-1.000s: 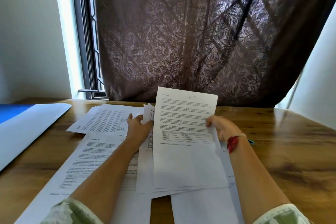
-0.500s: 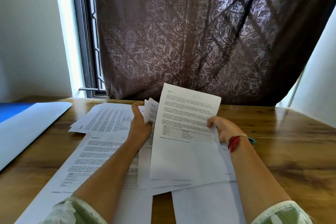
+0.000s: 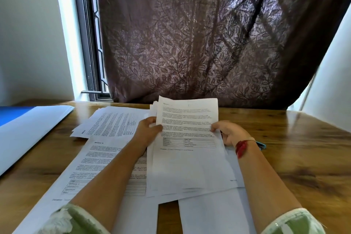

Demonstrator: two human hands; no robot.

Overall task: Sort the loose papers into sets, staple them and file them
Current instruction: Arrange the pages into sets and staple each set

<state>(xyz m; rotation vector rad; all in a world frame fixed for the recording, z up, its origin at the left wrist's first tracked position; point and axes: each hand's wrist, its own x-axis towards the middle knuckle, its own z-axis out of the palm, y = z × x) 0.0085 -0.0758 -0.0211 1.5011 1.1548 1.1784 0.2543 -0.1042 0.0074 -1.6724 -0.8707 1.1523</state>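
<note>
Head view: left hand (image 3: pixel 147 132) is shifting onto and gripping the left edge of the paper stack (image 3: pixel 188 165), right hand (image 3: pixel 230 134) pinching the opp. edge, so the stack is sitting btwn both hands, lower end down at the table (image 3: pixel 303 148). Prob. squaring one set; stapling not yet done.

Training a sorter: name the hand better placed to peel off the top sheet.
Likely right: the right hand pinches the top sheet at its edge, while the left hand grips the fanned stack behind it.

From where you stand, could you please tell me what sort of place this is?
Probably a home study corner: a wooden table by a curtained window, with printed papers spread out.
</note>
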